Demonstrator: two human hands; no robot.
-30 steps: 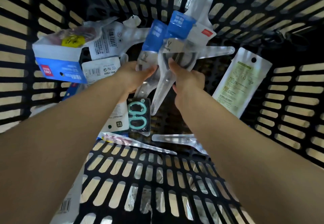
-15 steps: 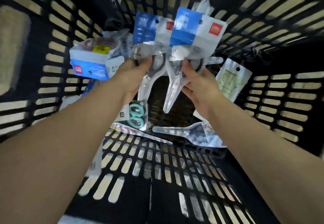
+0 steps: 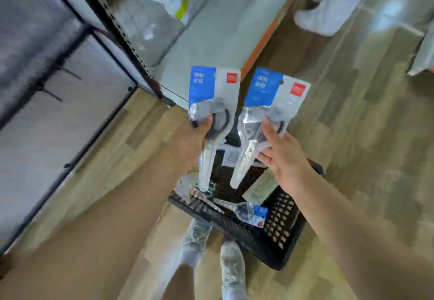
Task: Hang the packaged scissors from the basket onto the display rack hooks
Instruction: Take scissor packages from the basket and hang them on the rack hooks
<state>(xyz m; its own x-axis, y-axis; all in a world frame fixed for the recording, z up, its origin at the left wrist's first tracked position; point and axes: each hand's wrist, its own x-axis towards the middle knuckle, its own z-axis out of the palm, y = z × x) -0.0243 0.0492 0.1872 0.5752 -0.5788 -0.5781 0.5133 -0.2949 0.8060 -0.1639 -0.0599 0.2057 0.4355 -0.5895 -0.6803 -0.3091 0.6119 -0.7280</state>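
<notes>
Looking down past our shoes (image 3: 231,269), we've got the black basket (image 3: 281,234) on the wood floor (image 3: 352,135), more packs still lying in it. Above it, our left hand (image 3: 187,142) has its grip wrapped round one scissors pack (image 3: 212,102), and our right hand (image 3: 285,156) pinches the second scissors pack (image 3: 270,102) just beside it, both upright. Farther left, rack hooks (image 3: 50,94) look blurry.

Wood-plank floor (image 3: 352,116) carrying a basket

A black slatted basket (image 3: 277,236) sits directly on the floor, near the base of a black-framed display rack (image 3: 131,48); the person's patterned shoes (image 3: 232,269) stand beside it.
</notes>
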